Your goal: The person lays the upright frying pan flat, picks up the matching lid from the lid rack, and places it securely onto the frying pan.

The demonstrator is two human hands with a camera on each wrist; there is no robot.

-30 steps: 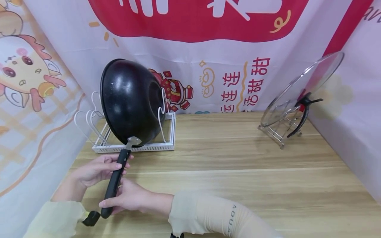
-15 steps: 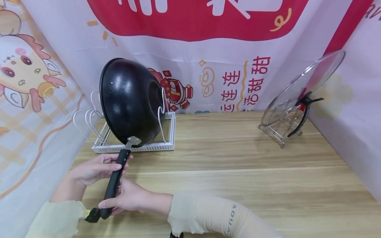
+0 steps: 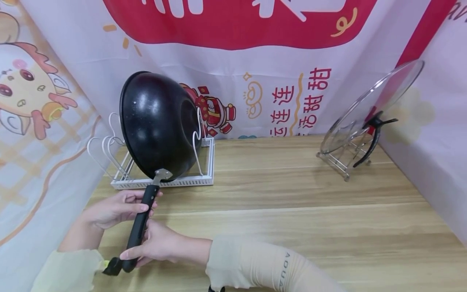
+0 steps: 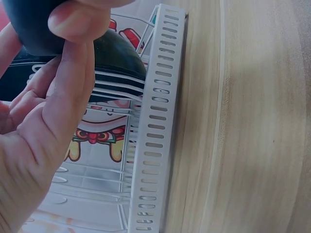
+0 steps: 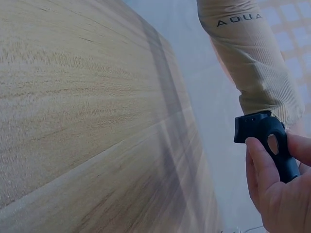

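A black wok [image 3: 157,121] stands on its side in a white wire rack [image 3: 187,180], its handle [image 3: 138,231] slanting toward me. My left hand [image 3: 118,209] grips the upper part of that handle, thumb on top, just in front of the rack. Lower down, near the handle's end, my right hand [image 3: 160,241] holds it between thumb and fingers. In the left wrist view the fingers [image 4: 73,92] curl round the black handle close beside the slotted rack rail [image 4: 155,116]. The right wrist view shows my right hand [image 5: 277,199] pinching the handle's end, which has a hanging hole.
A glass lid [image 3: 372,105] with a black knob leans in a small metal stand [image 3: 333,164] at the back right of the wooden table [image 3: 292,211]. Printed cloth [image 3: 219,61] hangs behind and at both sides. White wire dividers [image 3: 106,150] rise left of the wok.
Both hands keep their hold on the handle. The whole scene shifts very slightly in the head view; the wok and its handle have barely moved.
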